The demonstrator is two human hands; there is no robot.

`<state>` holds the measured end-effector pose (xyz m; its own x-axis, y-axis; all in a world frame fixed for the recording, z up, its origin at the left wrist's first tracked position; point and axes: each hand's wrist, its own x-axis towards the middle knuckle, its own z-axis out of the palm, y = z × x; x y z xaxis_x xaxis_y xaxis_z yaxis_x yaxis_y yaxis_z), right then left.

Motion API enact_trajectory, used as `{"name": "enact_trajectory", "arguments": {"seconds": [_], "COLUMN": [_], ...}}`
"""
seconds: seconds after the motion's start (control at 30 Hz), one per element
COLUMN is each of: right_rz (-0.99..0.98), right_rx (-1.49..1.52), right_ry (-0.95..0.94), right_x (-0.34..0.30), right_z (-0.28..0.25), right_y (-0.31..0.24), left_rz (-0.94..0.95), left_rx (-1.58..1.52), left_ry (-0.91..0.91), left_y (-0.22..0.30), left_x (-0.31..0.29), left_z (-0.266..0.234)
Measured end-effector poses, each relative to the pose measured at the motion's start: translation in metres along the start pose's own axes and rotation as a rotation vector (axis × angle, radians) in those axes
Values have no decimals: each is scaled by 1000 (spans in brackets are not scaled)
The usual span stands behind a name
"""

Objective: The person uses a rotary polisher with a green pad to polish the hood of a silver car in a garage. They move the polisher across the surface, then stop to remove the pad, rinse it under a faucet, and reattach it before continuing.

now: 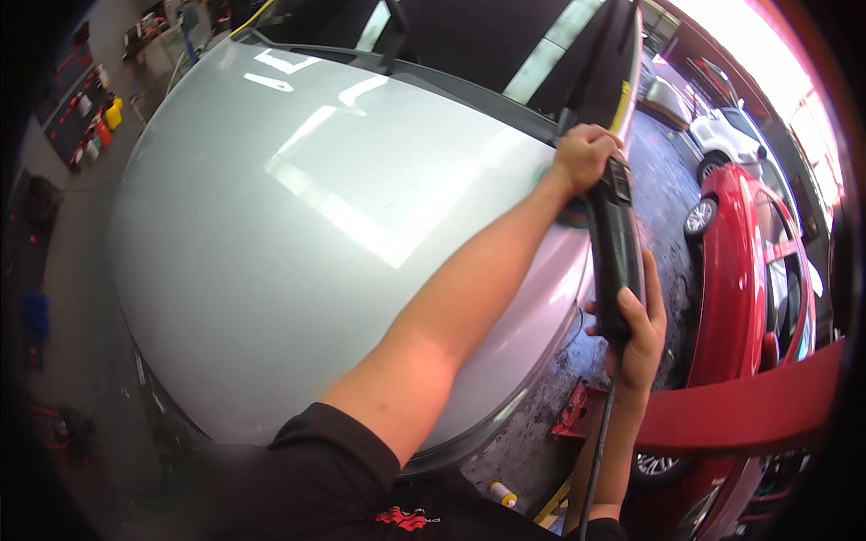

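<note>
Both my hands are on a black car polisher (pixel 615 239), which lies along the right edge of a silver car hood (pixel 225 189). My left hand (pixel 585 160) is wrapped over its front end, near the windshield corner. Around the rear of the body, my right hand (pixel 642 335) grips from the right and below. A green-edged pad (pixel 574 216) shows partly beneath the machine's head, against the hood's edge; the rest is hidden by my hand. From the rear end a dark power cord (pixel 598 460) runs down along my right forearm.
Yellow masking tape (pixel 622 106) runs beside the windshield (pixel 469 45). To the right stands a red car (pixel 726 270), with a red lift arm (pixel 731 419) crossing nearer me. A small yellow-capped bottle (pixel 502 493) is on the floor. Several colored bottles (pixel 104 133) stand at far left.
</note>
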<state>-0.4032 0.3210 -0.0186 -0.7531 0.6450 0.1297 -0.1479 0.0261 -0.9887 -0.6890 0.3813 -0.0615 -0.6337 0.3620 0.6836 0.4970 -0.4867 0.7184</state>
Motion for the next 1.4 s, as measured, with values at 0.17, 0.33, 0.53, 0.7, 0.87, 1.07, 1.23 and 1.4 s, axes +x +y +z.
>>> {"name": "enact_trajectory", "arguments": {"seconds": [0.17,0.33,0.53,0.7,0.87,1.07,1.23,1.4], "right_rz": [16,22,93,102,137,109,108,100], "right_rx": [-14,24,89,35,10,-30,-10,-11], "right_ry": [-97,-178,-379,-505,-545,-480,-425,-375], "right_x": [4,12,17,11,8,25,37,22], "right_z": [23,50,101,118,98,40,-12,-21], "right_y": [3,28,38,38,34,27,23,21], "left_rz": [-244,-232,-107,-130,-57,-95,-245,-266], "left_rx": [-272,-24,236,105,299,324,154,11], "left_ry": [46,91,247,383,461,342,91,150], "left_y": [5,39,54,75,95,82,68,51], "left_x": [-1,-8,-24,-59,-83,-69,-39,-43], "left_z": [-41,-94,-192,-239,-225,-164,-117,-87]}}
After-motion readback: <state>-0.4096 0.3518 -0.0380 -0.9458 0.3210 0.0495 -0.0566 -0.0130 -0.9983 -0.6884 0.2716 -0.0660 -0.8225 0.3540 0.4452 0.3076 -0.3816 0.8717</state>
